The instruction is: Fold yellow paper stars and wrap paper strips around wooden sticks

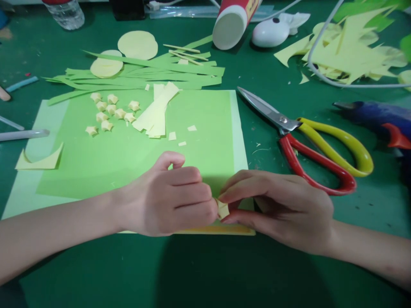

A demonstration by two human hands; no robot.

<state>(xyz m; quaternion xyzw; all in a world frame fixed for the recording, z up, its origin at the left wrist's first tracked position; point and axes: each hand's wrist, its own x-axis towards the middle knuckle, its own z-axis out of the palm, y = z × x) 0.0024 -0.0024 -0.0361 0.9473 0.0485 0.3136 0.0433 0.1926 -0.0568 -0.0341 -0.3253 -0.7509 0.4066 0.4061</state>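
A small folded yellow paper piece (223, 209) is pinched between the thumb and fingers of my right hand (282, 209). My left hand (173, 199) is curled into a fist, its knuckles against the left side of that piece; whether its fingers grip the paper is hidden. Both hands are over the near edge of the green paper sheets (96, 167). Several small yellow paper stars (111, 109) lie on the sheets, with crossed yellow strips (157, 111) and small scraps (172, 136) to their right.
Scissors (282, 119) with red and yellow handles lie right of the sheets, a blue glue gun (379, 117) beyond. Green strips (144, 72), yellow discs (138, 45), a tipped cup (229, 30), a bottle (69, 15), a white egg-shaped object (270, 33) and paper offcuts (356, 47) are behind.
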